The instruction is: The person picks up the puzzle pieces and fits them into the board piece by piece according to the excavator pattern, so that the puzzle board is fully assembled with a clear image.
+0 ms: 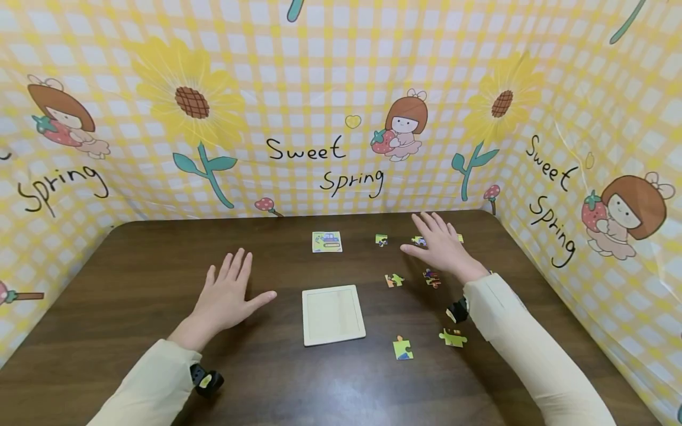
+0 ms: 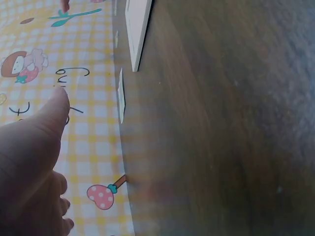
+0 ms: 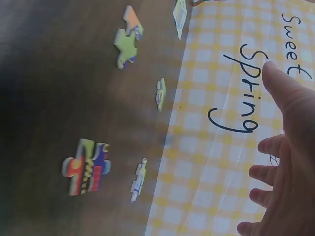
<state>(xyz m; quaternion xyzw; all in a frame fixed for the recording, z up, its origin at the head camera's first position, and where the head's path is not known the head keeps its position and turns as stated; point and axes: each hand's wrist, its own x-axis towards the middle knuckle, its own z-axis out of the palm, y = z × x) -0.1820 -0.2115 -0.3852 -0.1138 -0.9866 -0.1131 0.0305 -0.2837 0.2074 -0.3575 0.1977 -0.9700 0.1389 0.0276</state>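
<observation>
My left hand (image 1: pixel 226 299) hovers over the table left of a square wooden puzzle tray (image 1: pixel 333 315), fingers spread and holding nothing. On the right, my right hand (image 1: pixel 444 248) is held over the scattered jigsaw pieces with its fingers straight, also holding nothing. It partly covers some pieces at the back. A red, blue and green piece (image 3: pixel 87 167) lies below it in the right wrist view. Other pieces include a green and orange one (image 1: pixel 394 280), a green and blue one (image 1: pixel 403 348) and a green one (image 1: pixel 453 338). The tray has a raised rim and a bare inside.
Behind the tray lies a small picture card (image 1: pixel 327 242) showing a blue vehicle. A small piece (image 1: pixel 381 239) sits to its right. The dark wooden table (image 1: pixel 256 384) meets a yellow checked cloth (image 1: pixel 298 77) at its back and right edges.
</observation>
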